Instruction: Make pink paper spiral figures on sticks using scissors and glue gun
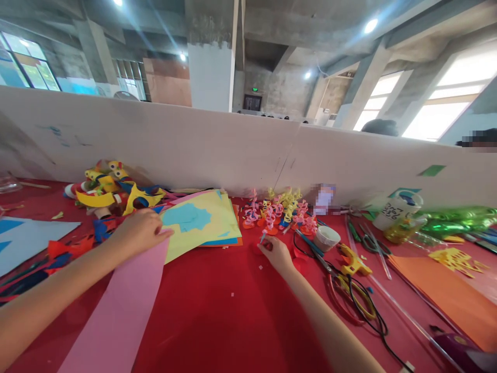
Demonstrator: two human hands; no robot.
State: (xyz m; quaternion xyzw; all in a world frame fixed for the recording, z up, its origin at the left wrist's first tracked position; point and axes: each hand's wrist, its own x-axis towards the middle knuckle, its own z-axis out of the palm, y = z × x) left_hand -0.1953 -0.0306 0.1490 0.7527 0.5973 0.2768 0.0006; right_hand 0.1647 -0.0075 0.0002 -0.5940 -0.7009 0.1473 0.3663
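My left hand (142, 230) is closed on the top edge of a long pink paper sheet (134, 295), which hangs toward the front of the table. Beside its fingers lies a stack of coloured paper (221, 215), a yellow sheet uppermost with a blue cut-out (188, 216) on it. My right hand (275, 254) pinches a small pale-blue piece (263, 237) between thumb and fingertips, low over the red tabletop; its exact kind is too small to tell. Just beyond that hand stand several curled pink and yellow paper ornaments (277, 210).
Scissors (336, 282), a yellow glue gun (353, 260) with a black cord and a white paper cup (326, 238) lie to the right. Orange paper (446, 295) and green bottles (458, 220) are farther right. Yellow and blue crafts (116, 191) sit left, below a white partition (194, 145).
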